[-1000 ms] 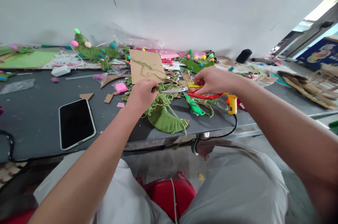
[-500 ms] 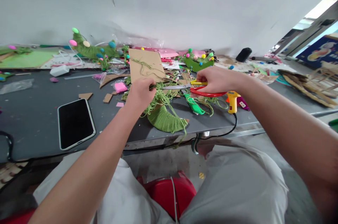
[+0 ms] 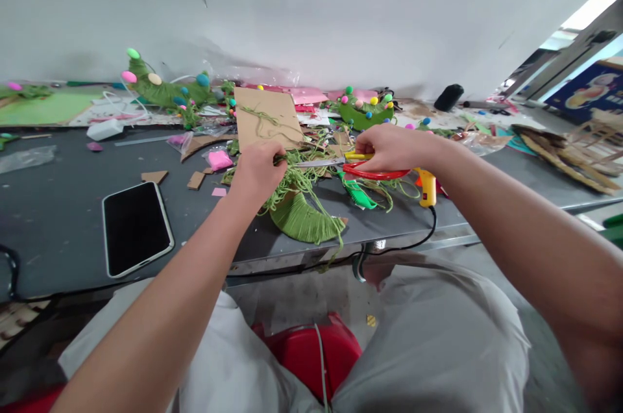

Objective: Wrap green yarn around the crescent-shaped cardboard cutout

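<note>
My left hand (image 3: 260, 171) is closed on a tangle of green yarn (image 3: 292, 180), which spills out below its fingers. In my right hand (image 3: 384, 150) is a pair of scissors (image 3: 372, 171) with red and yellow handles. Their blades point left into the yarn, close to my left fingers; whether a strand lies between them I cannot tell. Just below the tangle lies a yarn-wrapped crescent (image 3: 309, 218), bare cardboard showing at its tip. A green utility knife (image 3: 359, 192) rests under the scissors.
A yellow glue gun (image 3: 427, 188) stands right of my right hand, its cord hanging off the table edge. A tablet (image 3: 136, 228) lies at left. Behind are a cardboard sheet (image 3: 265, 115) and crescents with pompoms (image 3: 165, 89). Cardboard scraps (image 3: 196, 180) lie between.
My right hand and the scissors have shifted slightly left, bringing the blades nearer my left hand. My left hand keeps its grip on the yarn. The view has shifted slightly.
</note>
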A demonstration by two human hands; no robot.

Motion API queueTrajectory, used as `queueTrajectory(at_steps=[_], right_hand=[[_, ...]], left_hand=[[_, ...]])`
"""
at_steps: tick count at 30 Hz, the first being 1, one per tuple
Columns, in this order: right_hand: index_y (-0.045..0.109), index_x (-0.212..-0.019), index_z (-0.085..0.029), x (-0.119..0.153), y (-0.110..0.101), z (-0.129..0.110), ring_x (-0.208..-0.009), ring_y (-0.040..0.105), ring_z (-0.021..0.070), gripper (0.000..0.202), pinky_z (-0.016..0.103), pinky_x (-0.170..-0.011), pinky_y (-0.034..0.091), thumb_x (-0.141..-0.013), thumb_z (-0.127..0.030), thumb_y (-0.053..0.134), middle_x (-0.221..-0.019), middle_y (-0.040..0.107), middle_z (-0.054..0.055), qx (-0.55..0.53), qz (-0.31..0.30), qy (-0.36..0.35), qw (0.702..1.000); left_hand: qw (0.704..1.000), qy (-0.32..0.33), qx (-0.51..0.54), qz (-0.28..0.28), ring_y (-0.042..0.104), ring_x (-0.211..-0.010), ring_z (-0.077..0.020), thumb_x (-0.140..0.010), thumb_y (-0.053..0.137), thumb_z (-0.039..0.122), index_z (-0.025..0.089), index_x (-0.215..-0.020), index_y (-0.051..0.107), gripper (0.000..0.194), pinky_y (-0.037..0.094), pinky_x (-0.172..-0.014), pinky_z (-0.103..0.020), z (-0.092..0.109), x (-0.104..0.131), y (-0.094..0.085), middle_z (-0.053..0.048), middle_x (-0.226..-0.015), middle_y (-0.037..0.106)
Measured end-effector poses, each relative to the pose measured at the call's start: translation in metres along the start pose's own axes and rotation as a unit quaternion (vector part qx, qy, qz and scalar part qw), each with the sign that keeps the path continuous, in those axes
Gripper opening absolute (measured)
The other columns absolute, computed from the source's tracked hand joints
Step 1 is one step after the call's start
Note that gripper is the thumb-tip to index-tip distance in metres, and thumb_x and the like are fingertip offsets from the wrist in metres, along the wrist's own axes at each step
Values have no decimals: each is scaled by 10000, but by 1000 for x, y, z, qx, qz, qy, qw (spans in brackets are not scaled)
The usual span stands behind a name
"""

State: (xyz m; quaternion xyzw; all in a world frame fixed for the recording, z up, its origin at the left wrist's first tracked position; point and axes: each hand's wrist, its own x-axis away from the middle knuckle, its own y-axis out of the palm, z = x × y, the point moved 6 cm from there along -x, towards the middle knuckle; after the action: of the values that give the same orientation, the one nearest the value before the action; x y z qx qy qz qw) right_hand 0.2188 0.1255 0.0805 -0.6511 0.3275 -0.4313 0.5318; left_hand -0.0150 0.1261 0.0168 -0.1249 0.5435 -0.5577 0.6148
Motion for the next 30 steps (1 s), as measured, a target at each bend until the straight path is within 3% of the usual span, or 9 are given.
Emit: queueTrajectory(at_steps=[7,30], right_hand=[[464,-675,-205,-3,2,-2,-615,452,141,317,318,-568,271,-795,-373,705,-667,534,10,2,2,-3,1000],[411,-625,-213,-9,12,5,-557,397,126,382,320,-556,285,-762,-298,757,-596,475,-11,-4,29,-12,999]], left_hand=[[999,-15,-24,-22,684,-810,-235,-785,573,141,180,-844,706,151,500,-753,-332,2,-1,1,-78,-873,760],[996,-36,-40,-76,700,-872,-272,-817,558,191,185,-904,735,197,524,-793,-362,-3,0,13,-100,-924,773]])
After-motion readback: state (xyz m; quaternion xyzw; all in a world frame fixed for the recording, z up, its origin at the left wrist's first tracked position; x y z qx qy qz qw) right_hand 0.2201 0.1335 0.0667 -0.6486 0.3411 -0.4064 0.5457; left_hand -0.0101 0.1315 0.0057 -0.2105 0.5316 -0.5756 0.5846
